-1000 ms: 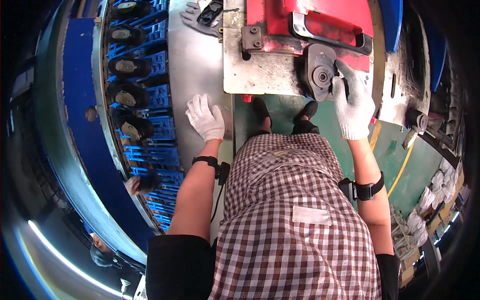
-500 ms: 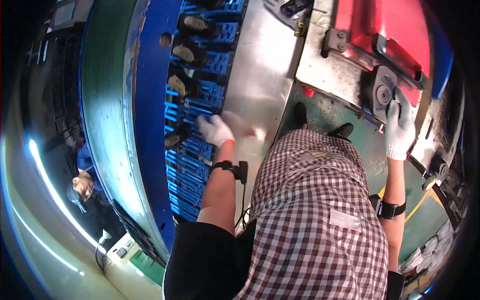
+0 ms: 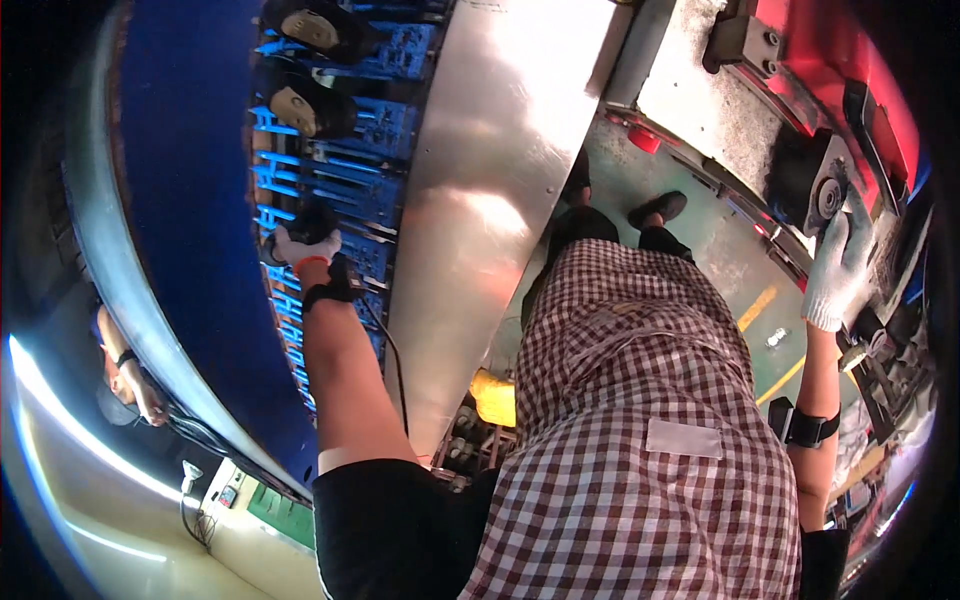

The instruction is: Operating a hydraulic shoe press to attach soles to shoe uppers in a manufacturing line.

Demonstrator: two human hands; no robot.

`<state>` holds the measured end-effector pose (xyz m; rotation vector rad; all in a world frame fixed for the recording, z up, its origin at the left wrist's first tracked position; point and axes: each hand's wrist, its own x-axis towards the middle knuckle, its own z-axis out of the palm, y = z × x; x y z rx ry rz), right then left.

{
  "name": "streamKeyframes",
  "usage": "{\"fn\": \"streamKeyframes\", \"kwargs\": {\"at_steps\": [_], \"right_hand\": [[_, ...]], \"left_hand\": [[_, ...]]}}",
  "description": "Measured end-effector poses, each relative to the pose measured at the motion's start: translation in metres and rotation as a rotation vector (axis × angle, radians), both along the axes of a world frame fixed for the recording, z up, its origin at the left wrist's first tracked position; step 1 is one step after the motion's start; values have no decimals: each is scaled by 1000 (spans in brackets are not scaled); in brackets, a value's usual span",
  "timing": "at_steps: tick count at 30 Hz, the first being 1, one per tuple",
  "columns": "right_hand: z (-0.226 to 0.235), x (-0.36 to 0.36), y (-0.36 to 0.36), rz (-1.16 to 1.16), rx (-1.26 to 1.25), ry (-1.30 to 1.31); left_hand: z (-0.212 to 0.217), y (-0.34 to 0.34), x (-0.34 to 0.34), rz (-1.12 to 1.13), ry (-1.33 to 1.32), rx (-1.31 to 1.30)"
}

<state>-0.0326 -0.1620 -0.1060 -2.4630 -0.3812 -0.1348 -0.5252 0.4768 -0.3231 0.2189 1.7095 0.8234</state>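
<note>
My left hand (image 3: 305,246), in a white glove, is closed round a black shoe (image 3: 320,222) on the blue slatted rack (image 3: 365,195). Its fingers are partly hidden by the glove's back and the shoe. Farther up the rack lie more black shoes with tan shoe lasts (image 3: 296,108) showing. Out to the right, my gloved right hand (image 3: 842,262) grips the near end of a dark grey, plate-like piece with a round hub (image 3: 826,190). That piece sits against the red machine (image 3: 840,75); its underside is hidden.
A bare metal ledge (image 3: 470,160) runs between the rack and me. Left of the rack stands a blue panel (image 3: 190,200). Another person's arm (image 3: 128,375) shows beyond it. A yellow object (image 3: 493,398) lies low behind the ledge. A cable (image 3: 390,345) hangs from my left wrist.
My left hand has moved left and down, from above the rack onto the black shoe. The view has shifted. My right hand stays at the grey piece.
</note>
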Motion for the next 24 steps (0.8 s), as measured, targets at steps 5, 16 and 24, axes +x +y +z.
{"fn": "streamKeyframes", "kwargs": {"at_steps": [5,16,24], "right_hand": [[13,-6,8,-10,-181,-3],[8,-33,42,-39,-177,91],[58,-41,53,465,500,447]], "left_hand": [[2,-10,-15,-108,-53,14],[138,-222,77,-321,-793,117],[255,-296,262,-1096,-1178,96]]}}
